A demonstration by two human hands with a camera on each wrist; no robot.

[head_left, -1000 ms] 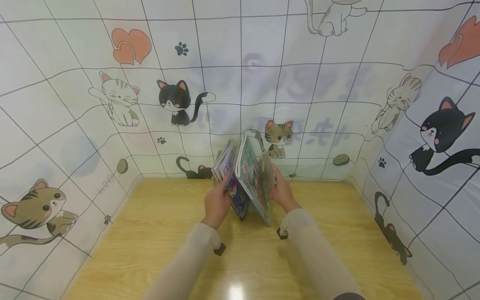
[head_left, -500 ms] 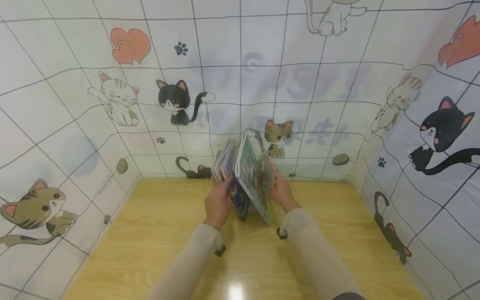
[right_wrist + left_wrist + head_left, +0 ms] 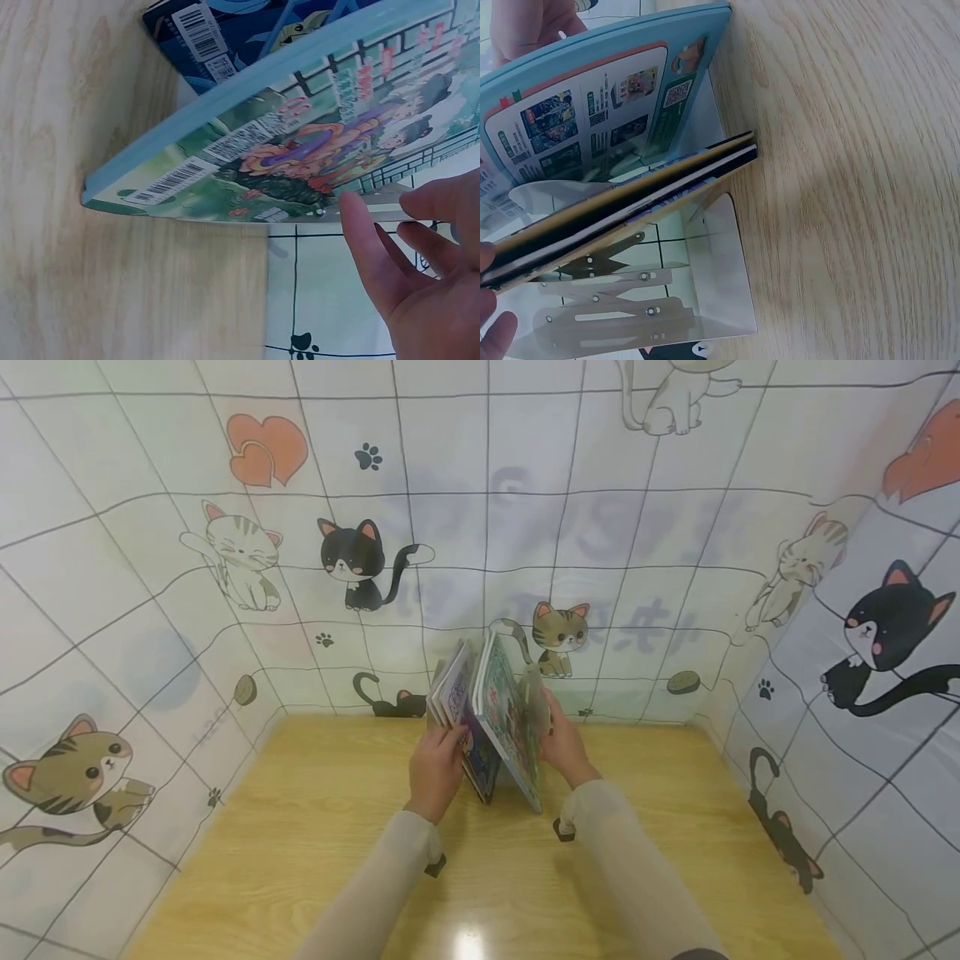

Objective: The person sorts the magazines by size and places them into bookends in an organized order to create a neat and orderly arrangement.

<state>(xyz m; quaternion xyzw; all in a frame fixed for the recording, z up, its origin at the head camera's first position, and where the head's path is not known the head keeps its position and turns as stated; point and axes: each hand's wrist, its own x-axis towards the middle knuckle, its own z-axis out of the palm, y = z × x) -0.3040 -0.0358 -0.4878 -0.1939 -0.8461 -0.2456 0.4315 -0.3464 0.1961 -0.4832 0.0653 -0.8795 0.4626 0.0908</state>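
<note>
Two groups of books stand apart in a pale expandable bookend (image 3: 720,262) with a riveted folding lattice. My left hand (image 3: 437,772) grips the thin dark blue books (image 3: 630,214), which lean on the left side; its fingertips (image 3: 499,334) show at the left wrist view's edge. Farther right tilts a thicker light-blue-edged picture book (image 3: 322,150) with barcodes on its cover. My right hand (image 3: 564,743) pinches the bookend's right end plate, one finger (image 3: 364,232) lying close against the picture book's cover. The palm-side hold of the left hand is partly hidden.
The books stand on a light wooden table (image 3: 337,877), near its back edge. A white grid-patterned cloth (image 3: 480,527) printed with cartoon cats hangs behind and along both sides.
My left hand has slid slightly lower along the front of the dark blue books. The right hand and picture book stay nearly still; the head view shifts a little.
</note>
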